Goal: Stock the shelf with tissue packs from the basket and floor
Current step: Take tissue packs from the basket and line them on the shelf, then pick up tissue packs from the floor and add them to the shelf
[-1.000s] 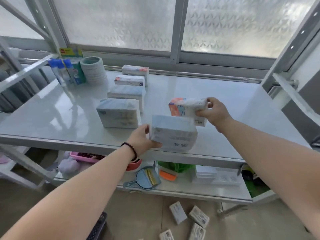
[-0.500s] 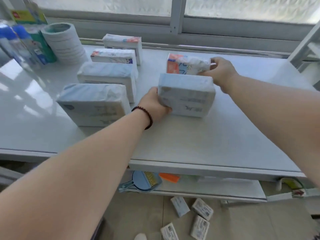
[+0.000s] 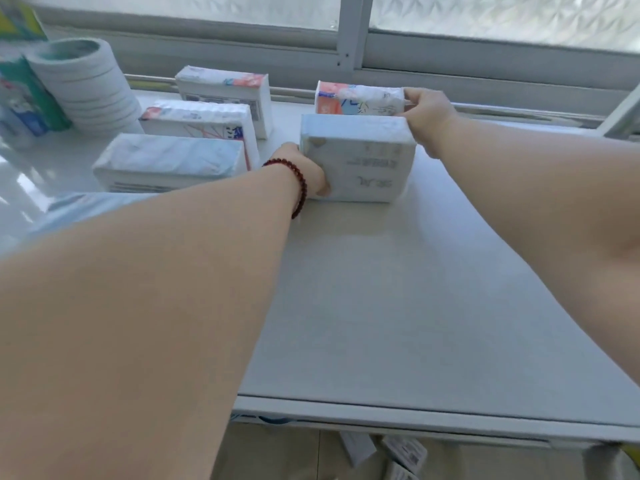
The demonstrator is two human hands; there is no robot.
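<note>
My left hand (image 3: 304, 171), with a dark bead bracelet at the wrist, grips the left end of a pale blue tissue pack (image 3: 358, 157) that stands on the white shelf top (image 3: 381, 289). Behind it, near the window rail, my right hand (image 3: 427, 114) holds the right end of a white pack with orange print (image 3: 358, 98). To the left stands a column of packs: an orange-topped one (image 3: 225, 86) at the back, a white one (image 3: 201, 121), then a pale blue one (image 3: 169, 161). A nearer pack is mostly hidden by my left forearm.
A stack of white tape rolls (image 3: 86, 83) and blue-green bottles (image 3: 24, 98) stand at the shelf's far left. A window frame post (image 3: 353, 29) rises behind the shelf. Below the front edge, several small packs (image 3: 401, 452) lie on the floor.
Both hands have carried their packs farther back on the shelf. The blue pack now rests on the surface, and the orange-print pack sits close to the window rail. The camera has leaned in.
</note>
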